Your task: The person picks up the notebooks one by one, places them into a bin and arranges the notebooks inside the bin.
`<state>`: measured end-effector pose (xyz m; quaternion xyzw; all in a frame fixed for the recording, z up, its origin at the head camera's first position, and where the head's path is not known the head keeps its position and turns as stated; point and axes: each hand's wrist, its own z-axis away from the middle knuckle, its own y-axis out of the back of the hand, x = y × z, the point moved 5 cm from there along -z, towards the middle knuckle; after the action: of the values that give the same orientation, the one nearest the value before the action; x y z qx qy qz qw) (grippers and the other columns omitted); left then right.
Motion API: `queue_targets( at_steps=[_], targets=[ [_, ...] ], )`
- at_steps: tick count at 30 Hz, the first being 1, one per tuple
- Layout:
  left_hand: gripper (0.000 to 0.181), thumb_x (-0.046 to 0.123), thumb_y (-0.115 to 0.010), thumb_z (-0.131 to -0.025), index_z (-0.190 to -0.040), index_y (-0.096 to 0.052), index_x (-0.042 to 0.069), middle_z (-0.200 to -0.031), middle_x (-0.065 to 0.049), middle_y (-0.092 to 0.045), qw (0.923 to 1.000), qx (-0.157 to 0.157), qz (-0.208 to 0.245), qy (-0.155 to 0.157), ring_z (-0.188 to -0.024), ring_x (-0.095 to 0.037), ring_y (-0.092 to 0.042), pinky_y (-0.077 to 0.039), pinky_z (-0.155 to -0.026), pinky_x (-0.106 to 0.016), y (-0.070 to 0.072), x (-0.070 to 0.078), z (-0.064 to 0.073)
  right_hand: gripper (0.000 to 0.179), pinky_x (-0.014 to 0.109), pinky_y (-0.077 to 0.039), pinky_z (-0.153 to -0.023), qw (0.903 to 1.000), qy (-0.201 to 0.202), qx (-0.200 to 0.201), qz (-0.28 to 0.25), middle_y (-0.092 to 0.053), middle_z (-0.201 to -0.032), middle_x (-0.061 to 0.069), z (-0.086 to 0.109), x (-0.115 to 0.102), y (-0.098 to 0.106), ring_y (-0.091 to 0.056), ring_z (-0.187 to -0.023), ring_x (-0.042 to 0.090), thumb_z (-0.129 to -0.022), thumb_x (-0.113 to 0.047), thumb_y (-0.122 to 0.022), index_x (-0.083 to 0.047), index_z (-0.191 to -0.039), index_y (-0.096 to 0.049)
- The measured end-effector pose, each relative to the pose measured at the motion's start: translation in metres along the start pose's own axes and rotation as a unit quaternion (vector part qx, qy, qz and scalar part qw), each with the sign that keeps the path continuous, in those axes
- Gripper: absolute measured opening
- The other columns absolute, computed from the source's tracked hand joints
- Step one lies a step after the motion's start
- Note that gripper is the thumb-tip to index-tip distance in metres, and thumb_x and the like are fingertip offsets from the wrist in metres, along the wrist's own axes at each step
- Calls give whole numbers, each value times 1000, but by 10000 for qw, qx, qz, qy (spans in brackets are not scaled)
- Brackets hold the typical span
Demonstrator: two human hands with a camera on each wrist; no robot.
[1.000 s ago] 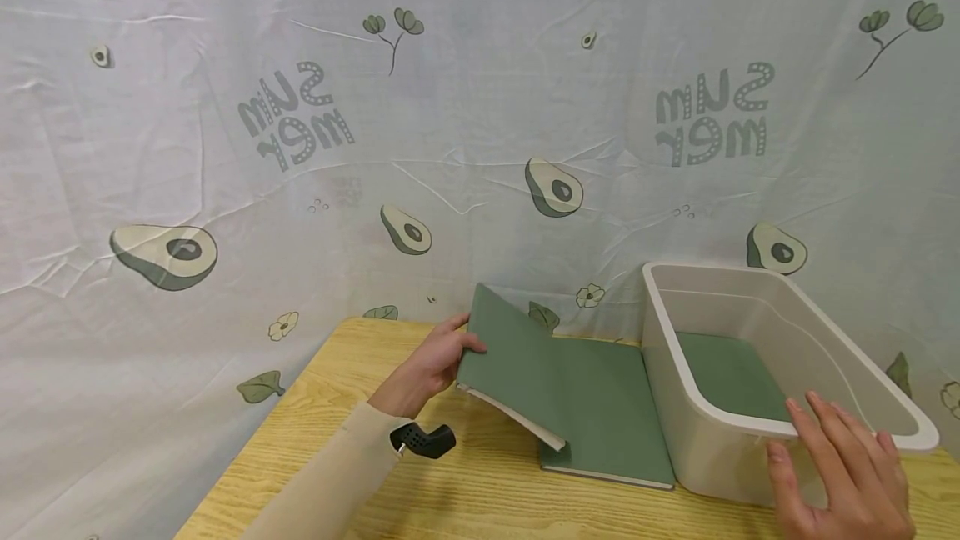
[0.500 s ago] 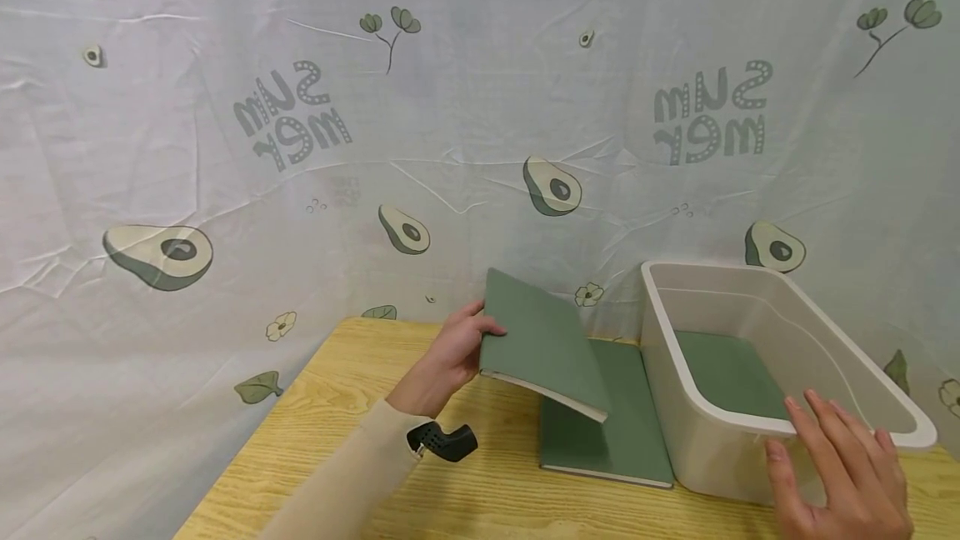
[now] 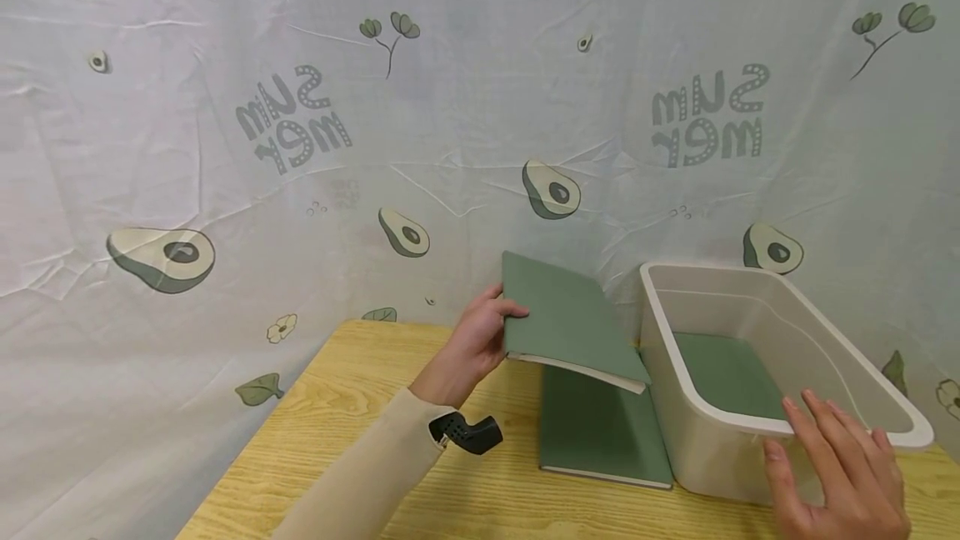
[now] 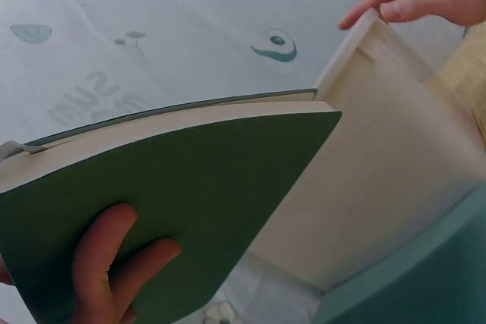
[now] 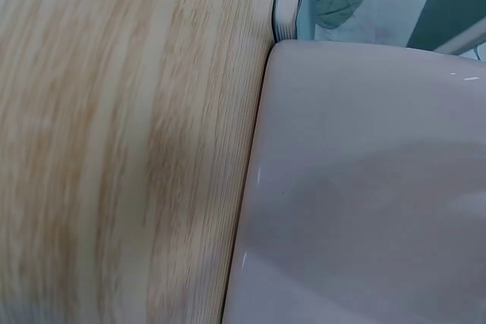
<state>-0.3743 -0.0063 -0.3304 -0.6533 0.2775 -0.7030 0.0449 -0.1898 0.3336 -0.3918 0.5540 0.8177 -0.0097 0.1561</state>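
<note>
My left hand grips a green hardcover notebook by its left edge, thumb on top and fingers spread underneath, as the left wrist view shows. That notebook is tilted in the air, its right side lower and close to the bin. Below it, a second green notebook lies flat on the table against the bin's left wall. A third green notebook lies on the floor of the whitish plastic bin. My right hand rests on the bin's near rim with its fingers fairly straight.
The wood-grain table carries the bin at its right side. Behind it hangs a pale curtain printed with avocados and leaves. A black wrist device sticks out from the left sleeve.
My left hand has lifted the held notebook and carried it to the right toward the bin, above the notebook on the table. My right hand has stayed on the rim.
</note>
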Motion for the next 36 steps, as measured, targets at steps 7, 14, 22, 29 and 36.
queue_targets(
  at_steps=[7, 14, 22, 29, 36],
  targets=[
    [80, -10, -45, -97, -170, -20, 10, -169, -18, -31, 9998, -86, 125, -133, -158, -39, -32, -30, -128, -57, -14, 8, -3, 58, 59, -29, -129, 10000, 4, -39, 18, -71, -139, 16, 1, 1, 1, -57, -145, 18, -100, -57, -62, -11, -132, -76],
    [81, -12, -44, -96, -170, -20, 11, -170, -17, -29, 9991, -160, 331, -200, -159, -38, -30, -28, -129, -57, -27, 15, -5, 57, 59, -29, -129, 10000, -60, -58, 21, -71, -138, 18, 0, 1, 1, -56, -146, 15, -100, -56, -63, -11, -132, -76],
    [80, -10, -45, -97, -170, -22, 13, -170, -18, -32, 9987, -209, 404, -222, -158, -40, -33, -30, -127, -59, -40, 15, -4, 56, 55, -31, -128, 9998, 9, 184, -106, -72, -137, 15, 0, 0, 1, -58, -144, 12, -100, -55, -65, -8, -127, -79],
    [79, -11, -47, -96, -168, -26, 11, -167, -18, -37, 9988, -223, 390, -179, -155, -39, -38, -31, -128, -56, -53, 5, -7, 57, 55, -30, -129, 10000, -58, 14, -3, -71, -139, 15, 0, 1, 2, -56, -146, 12, -100, -57, -63, -10, -131, -77],
    [82, -13, -49, -94, -169, -26, 12, -167, -20, -38, 9993, -106, 333, -134, -153, -40, -41, -33, -127, -57, -62, -11, -11, 58, 56, -30, -129, 10000, -35, 15, 17, -71, -140, 15, -1, 0, 3, -57, -145, 15, -100, -57, -63, -9, -131, -77]
  ],
)
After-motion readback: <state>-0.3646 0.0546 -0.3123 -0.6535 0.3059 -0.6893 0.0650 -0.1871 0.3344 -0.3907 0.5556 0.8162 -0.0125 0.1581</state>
